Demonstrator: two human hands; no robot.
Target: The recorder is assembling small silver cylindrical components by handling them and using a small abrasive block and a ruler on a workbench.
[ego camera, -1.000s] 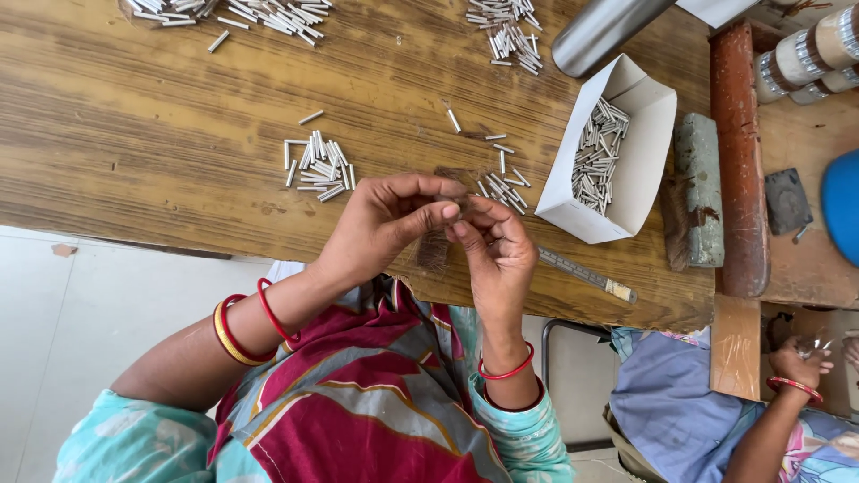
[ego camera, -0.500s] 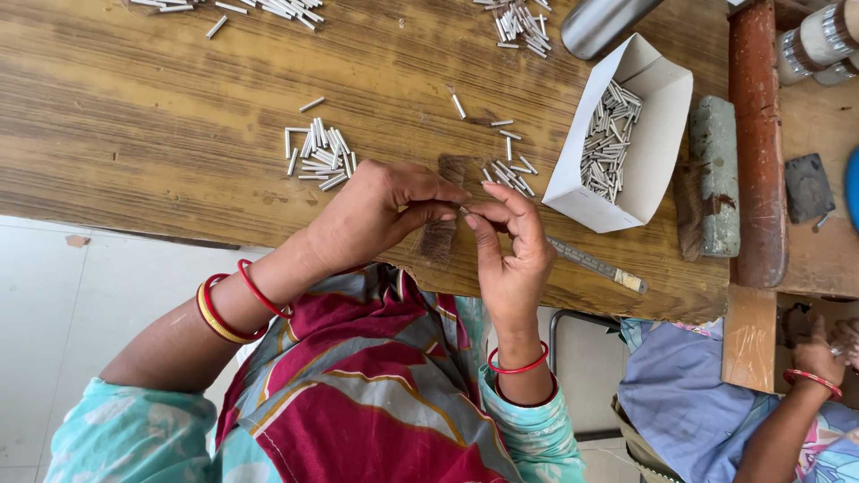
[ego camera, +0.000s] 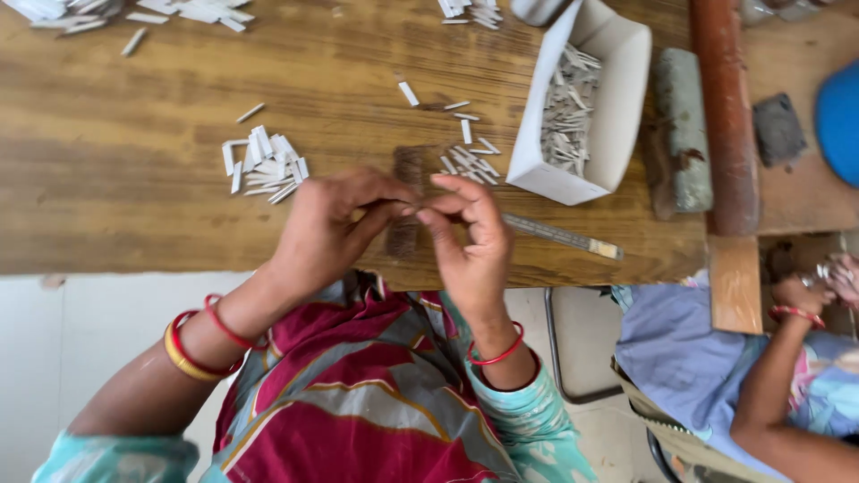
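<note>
My left hand [ego camera: 327, 224] and my right hand [ego camera: 465, 237] meet over the near edge of the wooden table [ego camera: 134, 179]. Their fingertips pinch a small thin stick [ego camera: 413, 211] between them; most of it is hidden by the fingers. A loose pile of short white sticks [ego camera: 264, 161] lies just beyond my left hand. A smaller scatter of the same sticks [ego camera: 470, 161] lies beyond my right hand, next to a white cardboard box [ego camera: 617, 107] that holds several more.
A thin metal strip [ego camera: 564, 237] lies by my right hand at the table's edge. More white sticks [ego camera: 179, 11] lie along the far side. A grey block [ego camera: 684, 125] and a reddish wooden bar [ego camera: 725, 107] lie right of the box. Another person's hand [ego camera: 805, 291] works at lower right.
Both hands stay together pinching the small piece, with the fingers shifting slightly. The view has drifted a little, so the box and piles sit higher in frame.
</note>
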